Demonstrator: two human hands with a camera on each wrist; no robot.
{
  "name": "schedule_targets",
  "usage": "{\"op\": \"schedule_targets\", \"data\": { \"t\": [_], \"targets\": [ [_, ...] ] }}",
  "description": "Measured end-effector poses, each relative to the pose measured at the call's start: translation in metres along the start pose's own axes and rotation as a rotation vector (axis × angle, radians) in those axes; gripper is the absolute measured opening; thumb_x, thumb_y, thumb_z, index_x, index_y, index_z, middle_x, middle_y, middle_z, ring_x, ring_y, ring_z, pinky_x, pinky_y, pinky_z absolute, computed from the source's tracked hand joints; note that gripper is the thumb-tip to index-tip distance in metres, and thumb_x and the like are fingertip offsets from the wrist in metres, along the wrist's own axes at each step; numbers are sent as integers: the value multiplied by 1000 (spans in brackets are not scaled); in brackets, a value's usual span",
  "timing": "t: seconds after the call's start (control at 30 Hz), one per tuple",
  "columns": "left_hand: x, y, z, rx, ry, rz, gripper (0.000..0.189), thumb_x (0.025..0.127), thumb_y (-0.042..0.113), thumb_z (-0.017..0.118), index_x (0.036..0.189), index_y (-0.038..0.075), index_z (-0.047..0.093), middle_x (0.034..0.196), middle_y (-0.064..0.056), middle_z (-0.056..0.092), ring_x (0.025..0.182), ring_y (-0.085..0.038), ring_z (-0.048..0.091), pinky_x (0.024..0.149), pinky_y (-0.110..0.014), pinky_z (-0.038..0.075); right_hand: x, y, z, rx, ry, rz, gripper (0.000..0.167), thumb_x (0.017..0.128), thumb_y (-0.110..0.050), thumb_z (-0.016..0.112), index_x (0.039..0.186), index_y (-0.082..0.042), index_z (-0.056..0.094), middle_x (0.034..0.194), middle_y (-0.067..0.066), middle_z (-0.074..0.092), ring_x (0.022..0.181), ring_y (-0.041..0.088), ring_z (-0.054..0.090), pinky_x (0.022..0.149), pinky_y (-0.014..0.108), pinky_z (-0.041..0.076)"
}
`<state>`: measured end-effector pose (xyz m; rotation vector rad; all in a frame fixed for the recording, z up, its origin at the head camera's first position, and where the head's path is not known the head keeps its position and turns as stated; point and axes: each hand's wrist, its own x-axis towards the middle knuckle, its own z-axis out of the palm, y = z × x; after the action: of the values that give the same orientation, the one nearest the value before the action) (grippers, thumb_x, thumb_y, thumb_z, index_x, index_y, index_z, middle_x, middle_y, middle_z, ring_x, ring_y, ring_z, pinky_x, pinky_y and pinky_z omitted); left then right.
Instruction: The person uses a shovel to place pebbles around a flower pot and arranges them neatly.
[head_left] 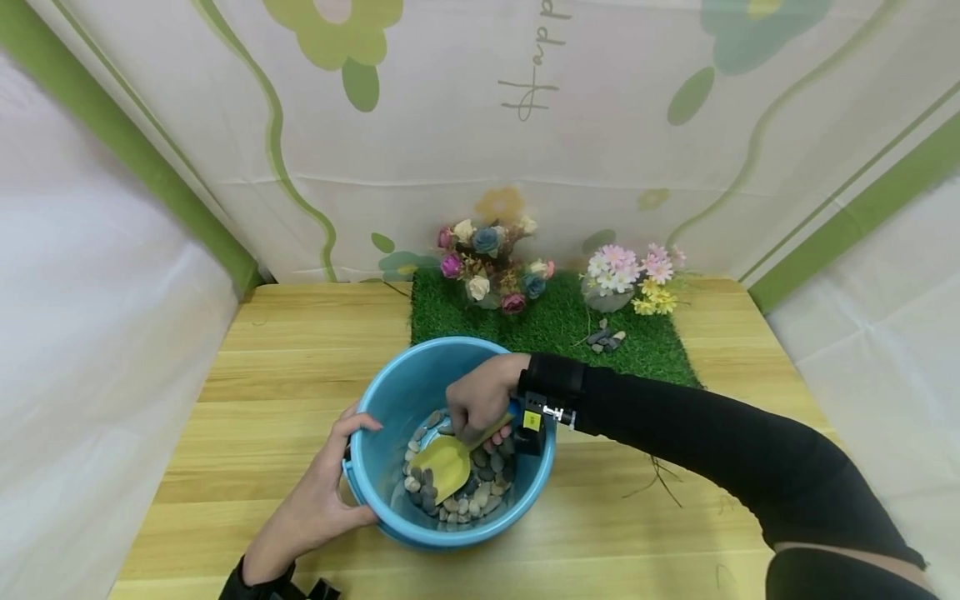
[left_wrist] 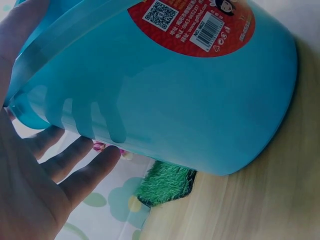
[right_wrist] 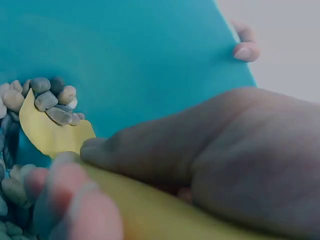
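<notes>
Nearest the camera, the black sleeve (head_left: 712, 437) is crossing the rim of the blue bucket (head_left: 401, 383) to the right hand (head_left: 480, 400), which is grasping the handle of the yellow scoop (head_left: 444, 467) inside, while the left hand (head_left: 326, 487) is clasping the left rim. Several stones (right_wrist: 46, 101) are lying on the blade and could spill if it tilts or strikes the wall; a slackening left hand could let the bucket shift. The walls are limiting sideways travel, leaving clearance upward through the mouth.
</notes>
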<state>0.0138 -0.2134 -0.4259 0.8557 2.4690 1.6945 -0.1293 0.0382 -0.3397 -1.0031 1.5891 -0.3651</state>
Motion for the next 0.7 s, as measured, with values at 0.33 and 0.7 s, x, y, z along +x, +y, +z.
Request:
{"op": "schedule_targets", "data": {
  "t": [0.33,0.7],
  "targets": [
    [2,1,-1,9,0,17,88,73,20,93,139,8,36,160,-12,24,135,-43,36,92,-41,55,-9,3,-7,6,-15,-110,28,106,-7,54,89,-2,76,84,23,70,57,11,58,61,25,51],
    [1,1,-1,26,-3,-1,90,70,14,94,138,9,36,160,-14,24,134,-46,36,94,-40,53,-23,4,-13,16,-40,-195,25,107,-9,52,110,-6,77,82,20,68,58,13,56,60,27,50]
  ]
}}
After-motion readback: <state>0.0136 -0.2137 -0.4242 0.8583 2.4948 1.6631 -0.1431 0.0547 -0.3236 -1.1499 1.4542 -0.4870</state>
